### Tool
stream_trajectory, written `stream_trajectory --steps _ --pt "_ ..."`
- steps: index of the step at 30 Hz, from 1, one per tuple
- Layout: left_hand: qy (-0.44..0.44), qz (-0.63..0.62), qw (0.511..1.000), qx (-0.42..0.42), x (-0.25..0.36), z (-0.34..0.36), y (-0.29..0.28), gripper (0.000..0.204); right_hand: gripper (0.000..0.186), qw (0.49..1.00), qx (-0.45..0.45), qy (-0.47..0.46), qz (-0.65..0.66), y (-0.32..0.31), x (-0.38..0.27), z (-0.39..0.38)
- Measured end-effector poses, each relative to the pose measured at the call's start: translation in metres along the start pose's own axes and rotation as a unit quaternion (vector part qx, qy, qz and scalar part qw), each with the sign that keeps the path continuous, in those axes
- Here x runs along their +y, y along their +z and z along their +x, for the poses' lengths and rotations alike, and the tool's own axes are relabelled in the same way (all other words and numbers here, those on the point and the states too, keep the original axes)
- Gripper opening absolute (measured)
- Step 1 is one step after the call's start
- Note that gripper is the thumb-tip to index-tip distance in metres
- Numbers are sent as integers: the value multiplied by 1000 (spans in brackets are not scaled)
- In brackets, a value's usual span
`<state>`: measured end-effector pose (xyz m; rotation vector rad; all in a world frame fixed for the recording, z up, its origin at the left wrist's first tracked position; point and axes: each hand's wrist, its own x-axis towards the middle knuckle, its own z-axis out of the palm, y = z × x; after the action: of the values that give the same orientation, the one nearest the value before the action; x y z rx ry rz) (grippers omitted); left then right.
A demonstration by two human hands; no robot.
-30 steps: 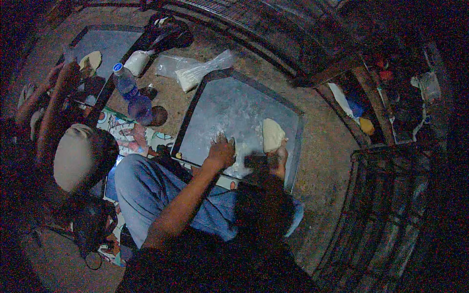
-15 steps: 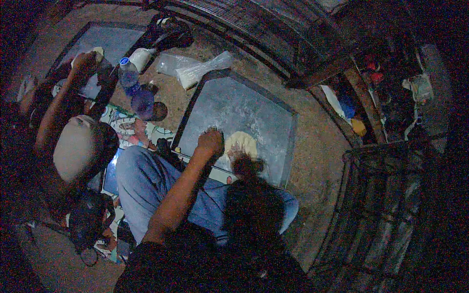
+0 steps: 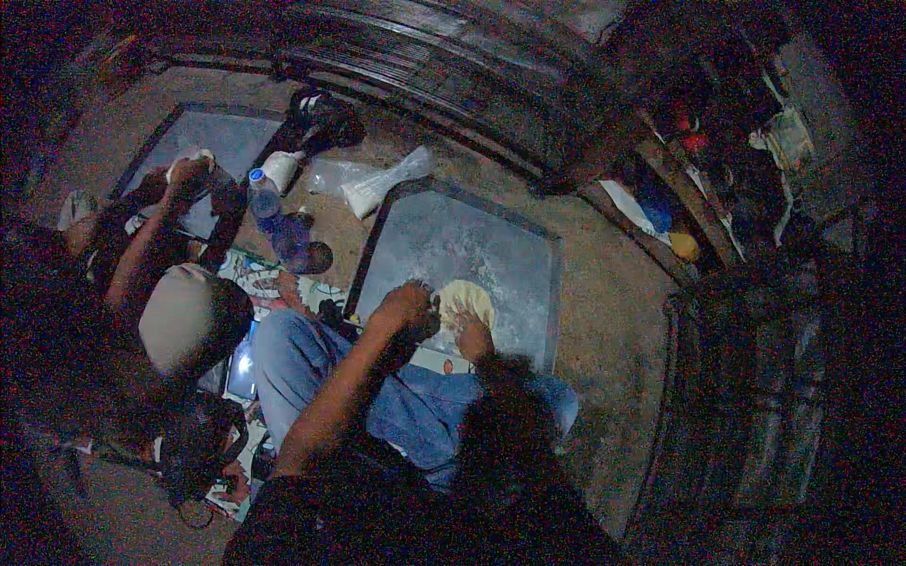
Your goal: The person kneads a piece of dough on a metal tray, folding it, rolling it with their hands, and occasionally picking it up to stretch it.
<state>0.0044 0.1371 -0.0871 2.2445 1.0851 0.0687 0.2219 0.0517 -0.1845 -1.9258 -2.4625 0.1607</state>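
A round, flat piece of pale dough (image 3: 475, 294) lies on a dark board (image 3: 415, 226) dusted with white flour, just beyond my crossed legs. My right hand (image 3: 471, 334) rests on the near part of the dough, fingers spread and stretched out. Just left of the dough, my left hand (image 3: 408, 307) is closed with its fingers curled in. Whatever it may hold is hidden from this angle.
At left a person in a pale cap (image 3: 187, 321) works over another dark board (image 3: 226, 132), hands on something pale. Between us stand a blue-capped bottle (image 3: 264, 200) and a white packet (image 3: 280, 170). A clear plastic bag (image 3: 382, 189) lies behind my board; a slatted frame (image 3: 736, 396) is at right.
My right hand, blurred at the dough's near edge before, now lies with fingers spread on it. My left hand stays closed beside the dough. The whole view has shifted a little.
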Motion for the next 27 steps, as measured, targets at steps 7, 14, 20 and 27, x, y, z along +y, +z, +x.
stream_trajectory --steps 7,14,20,27 --pt "113 6 990 86 -39 -18 -2 24 41 721 158 330 589 19 78 0" --pt "68 -103 986 111 -112 -16 46 26 35 574 236 219 753 -64 28 -13" --pt "100 101 988 55 -86 -7 35 26 22 986 -103 78 109 -47 -48 -6" --pt "60 108 991 -47 -24 -30 9 23 25 985 -164 8 -51 -34 -76 9"
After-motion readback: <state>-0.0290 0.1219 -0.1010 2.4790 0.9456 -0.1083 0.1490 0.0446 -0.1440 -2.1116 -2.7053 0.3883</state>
